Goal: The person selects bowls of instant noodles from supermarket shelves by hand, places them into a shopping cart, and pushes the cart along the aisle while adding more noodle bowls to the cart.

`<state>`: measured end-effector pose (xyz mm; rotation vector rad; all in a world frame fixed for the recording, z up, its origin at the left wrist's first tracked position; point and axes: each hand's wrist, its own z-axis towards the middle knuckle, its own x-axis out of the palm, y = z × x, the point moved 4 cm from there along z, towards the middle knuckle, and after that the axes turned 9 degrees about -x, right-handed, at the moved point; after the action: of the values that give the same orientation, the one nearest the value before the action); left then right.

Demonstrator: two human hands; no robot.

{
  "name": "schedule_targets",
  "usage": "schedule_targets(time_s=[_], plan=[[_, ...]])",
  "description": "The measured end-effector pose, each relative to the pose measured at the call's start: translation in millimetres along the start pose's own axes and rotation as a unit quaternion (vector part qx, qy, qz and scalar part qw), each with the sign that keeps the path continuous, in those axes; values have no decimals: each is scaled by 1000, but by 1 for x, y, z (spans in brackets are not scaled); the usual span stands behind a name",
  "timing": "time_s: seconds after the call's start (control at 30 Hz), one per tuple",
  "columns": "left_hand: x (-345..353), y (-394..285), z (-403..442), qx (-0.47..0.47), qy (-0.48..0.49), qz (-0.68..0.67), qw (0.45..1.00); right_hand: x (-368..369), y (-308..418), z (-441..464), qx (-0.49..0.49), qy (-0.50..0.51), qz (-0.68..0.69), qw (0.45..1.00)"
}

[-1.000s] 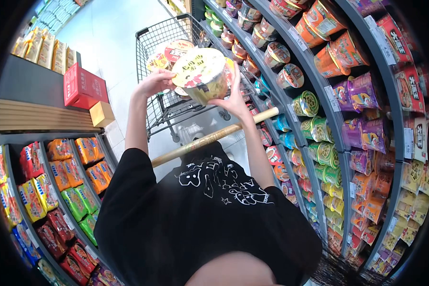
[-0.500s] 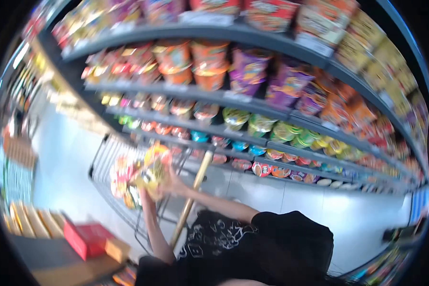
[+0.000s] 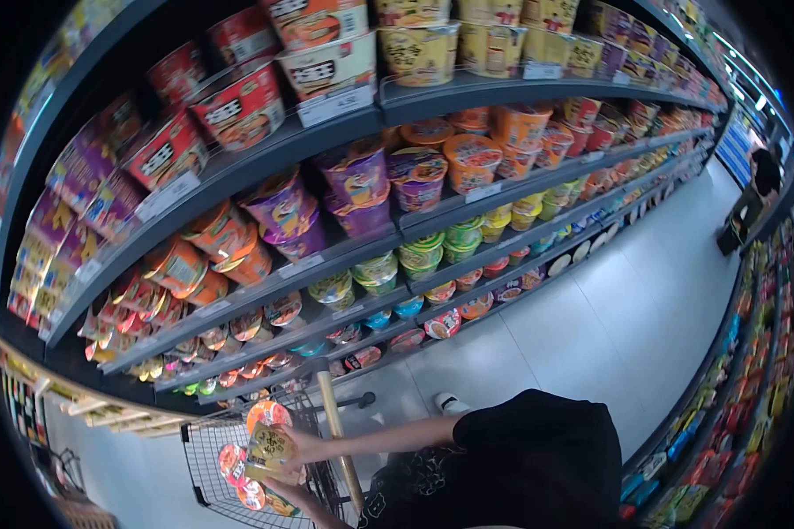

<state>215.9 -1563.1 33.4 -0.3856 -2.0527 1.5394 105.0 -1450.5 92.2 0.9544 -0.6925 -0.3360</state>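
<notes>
Over the wire shopping cart (image 3: 205,458), a yellow noodle tub (image 3: 269,451) is held between my two hands, tilted on its side. My right hand (image 3: 301,447) is closed round its right side. Below it, my left hand (image 3: 284,490) supports the tub's lower side; its fingers are partly hidden. Beside and beneath the tub, a bowl with an orange-red lid (image 3: 267,413) and a red-and-white lidded bowl (image 3: 232,462) lie in the cart, with other bowls lower down.
Shelves (image 3: 450,212) of cup and bowl noodles fill the upper view. A wooden cart handle (image 3: 338,432) crosses near my forearms. Packaged goods (image 3: 739,388) line the right side. Another person (image 3: 753,192) is far down the tiled aisle (image 3: 609,309).
The view has swung right toward the noodle shelves and aisle. The tub has gone from upright, lid showing, to tilted low over the cart, still between my hands.
</notes>
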Motion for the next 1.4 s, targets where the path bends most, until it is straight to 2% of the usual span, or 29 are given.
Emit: schedule_targets(time_s=[0.07, 0.1, 0.17, 0.2, 0.23, 0.27, 0.3, 0.33, 0.37, 0.4, 0.43, 0.47, 0.5, 0.53, 0.57, 0.6, 0.67, 0.77, 0.8, 0.83, 0.9, 0.93, 1.03, 1.1, 1.17, 1.3, 1.37, 1.4], plan=[[-4, 1, 10, 17, 12, 22, 1000, -4, 24, -4, 70, -12, 15, 997], [-2, -1, 14, 36, 33, 69, 996, -12, 34, -7, 64, -23, 15, 998], [6, -8, 25, 80, 72, 162, 981, -22, 54, -7, 21, -20, 147, 989], [12, -10, 28, 102, 90, 206, 969, -35, 64, -5, -33, -18, 142, 989], [19, -10, 29, 123, 107, 247, 955, -54, 77, -9, -98, -17, 66, 993], [54, -29, 2, 35, 147, 109, 983, -78, 116, -15, -160, -16, -12, 987], [64, -33, -5, 63, 128, 229, 963, -104, 141, -28, -74, -60, -6, 995], [83, -37, -16, 92, 131, 285, 945, -139, 154, -39, -138, -110, -45, 983], [98, -39, -25, 120, 133, 340, 923, -166, 205, -53, -61, -143, -60, 986], [101, -25, -19, 162, 144, 409, 887, -218, 218, -68, -215, -161, -277, 923], [109, -16, -17, 180, 179, 466, 848, -229, 279, -87, -193, -269, -46, 943], [115, -8, -19, 187, 217, 489, 824, -278, 312, -110, -245, -302, -93, 917], [123, 0, -23, 194, 253, 509, 800, -279, 378, -129, -298, -357, -196, 863], [132, 0, -32, 198, 245, 567, 761, -305, 424, -149, -362, -354, -307, 806], [123, 20, -20, 259, 200, 604, 726, -331, 470, -169, -379, -401, -390, 737], [127, 21, -19, 246, 195, 607, 731, -335, 519, -180, -415, -426, -457, 661], [134, 8, -31, 236, 188, 592, 748, -337, 601, -188, -457, -411, -533, 581], [132, 8, -32, 213, 177, 577, 768, -368, 688, -184, -455, -434, -602, 492], [133, 6, -34, 184, 178, 590, 765, -377, 710, -180, -393, -442, -635, 497], [125, 14, -28, 209, 177, 590, 759, -394, 728, -175, -391, -438, -637, 500], [125, 12, -30, 188, 180, 576, 775, -420, 758, -163, -438, -416, -676, 422], [129, 8, -36, 219, 166, 581, 766, -434, 770, -156, -437, -412, -676, 427], [129, 6, -36, 172, 166, 579, 780, -461, 793, -135, -435, -391, -677, 447], [121, 14, -26, 180, 182, 563, 786, -481, 803, -128, -329, -511, -721, 333], [119, 12, -28, 159, 183, 537, 808, -494, 811, -118, -347, -480, -737, 326], [116, 14, -27, 156, 177, 536, 810, -533, 810, -111, -301, -502, -731, 350], [112, 18, -23, 154, 174, 538, 811, -539, 803, -109, -322, -480, -725, 374], [111, 20, -21, 153, 175, 538, 810, -538, 801, -110, -301, -476, -720, 405]])
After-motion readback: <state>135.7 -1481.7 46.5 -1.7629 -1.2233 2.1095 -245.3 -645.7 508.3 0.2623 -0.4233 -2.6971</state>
